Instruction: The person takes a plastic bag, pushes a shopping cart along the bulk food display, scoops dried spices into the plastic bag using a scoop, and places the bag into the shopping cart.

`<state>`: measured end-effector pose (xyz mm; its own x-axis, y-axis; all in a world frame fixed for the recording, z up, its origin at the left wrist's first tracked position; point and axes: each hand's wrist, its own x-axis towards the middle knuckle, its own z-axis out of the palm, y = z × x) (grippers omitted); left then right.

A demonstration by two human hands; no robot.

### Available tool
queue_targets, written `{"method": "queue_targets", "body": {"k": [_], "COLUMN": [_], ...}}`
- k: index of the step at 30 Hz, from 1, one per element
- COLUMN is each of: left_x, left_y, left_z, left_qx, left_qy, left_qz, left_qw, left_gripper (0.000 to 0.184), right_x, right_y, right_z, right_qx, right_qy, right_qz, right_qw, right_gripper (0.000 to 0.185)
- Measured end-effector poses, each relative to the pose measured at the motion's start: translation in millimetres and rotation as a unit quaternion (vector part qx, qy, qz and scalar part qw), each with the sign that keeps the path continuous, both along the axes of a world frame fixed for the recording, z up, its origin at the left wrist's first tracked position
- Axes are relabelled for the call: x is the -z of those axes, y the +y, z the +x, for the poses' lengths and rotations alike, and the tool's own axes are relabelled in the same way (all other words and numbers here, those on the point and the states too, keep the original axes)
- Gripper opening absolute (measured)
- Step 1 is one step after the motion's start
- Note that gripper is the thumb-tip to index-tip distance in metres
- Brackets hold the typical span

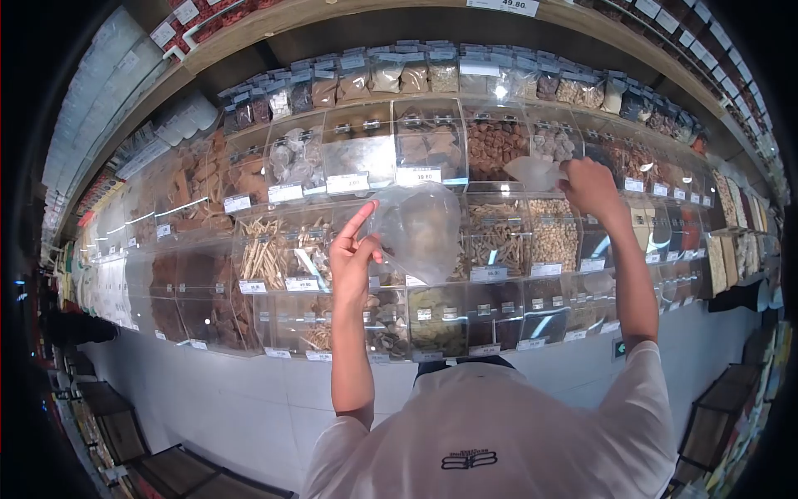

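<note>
A clear plastic bag point(420, 231) hangs from my left hand point(357, 252), its edge between the thumb and the fingers, with one finger stretched upward. Something pale shows through the bag, too blurred to name. My right hand point(588, 185) is raised to the right, closed round the end of a translucent white scoop point(532, 172). The scoop points left, in front of the upper row of bins, near a bin of reddish-brown chunks point(496, 143). Whether it carries anything cannot be told.
Clear-lidded bins hold dried goods, among them pale sticks point(263, 254), round beige pieces point(554, 233) and greenish leaves point(438, 320). Small packed bags point(386, 73) line the shelf above. Price labels edge the bins. Dark-framed stands point(723, 407) stand at the lower right.
</note>
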<state>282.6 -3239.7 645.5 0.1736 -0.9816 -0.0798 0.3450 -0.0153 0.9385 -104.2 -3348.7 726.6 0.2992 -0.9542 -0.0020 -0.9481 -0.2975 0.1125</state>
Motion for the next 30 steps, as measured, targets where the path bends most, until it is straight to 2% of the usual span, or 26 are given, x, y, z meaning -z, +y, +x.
{"method": "queue_targets", "body": {"k": [4, 10, 15, 18, 21, 27, 30], "left_x": [5.6, 1.6, 3.2, 5.0, 8.4, 7.7, 8.0], "left_y": [-1.1, 0.7, 1.3, -0.3, -2.0, -5.0, -4.1], "left_z": [-0.6, -1.2, 4.0, 1.0, 0.6, -0.3, 1.3], "left_qx": [0.018, 0.010, -0.003, 0.011, 0.017, 0.022, 0.017], "left_qy": [0.000, 0.012, 0.024, 0.027, 0.022, 0.021, 0.011], "left_qz": [-0.005, -0.003, -0.003, -0.002, 0.008, 0.015, 0.021], "left_qw": [1.000, 1.000, 1.000, 1.000, 1.000, 0.999, 1.000], "left_gripper": [0.053, 0.053, 0.052, 0.052, 0.052, 0.052, 0.052], "right_x": [6.8, 37.5, 81.8, 116.0, 133.7, 144.0, 170.5], "right_y": [-48.3, -105.0, -73.4, -49.6, -53.4, -53.2, -59.1], "right_z": [10.3, 32.1, 33.7, 38.7, 47.0, 52.2, 48.7], "right_qx": [0.072, 0.165, 0.138, 0.194, 0.217, 0.204, 0.179], "right_qy": [0.054, -0.024, -0.023, -0.103, -0.118, -0.125, -0.160], "right_qz": [0.071, 0.191, -0.005, -0.025, -0.047, -0.060, -0.126], "right_qw": [0.993, 0.967, 0.990, 0.975, 0.968, 0.969, 0.962], "right_gripper": [0.034, 0.034, 0.036, 0.035, 0.031, 0.030, 0.028]}}
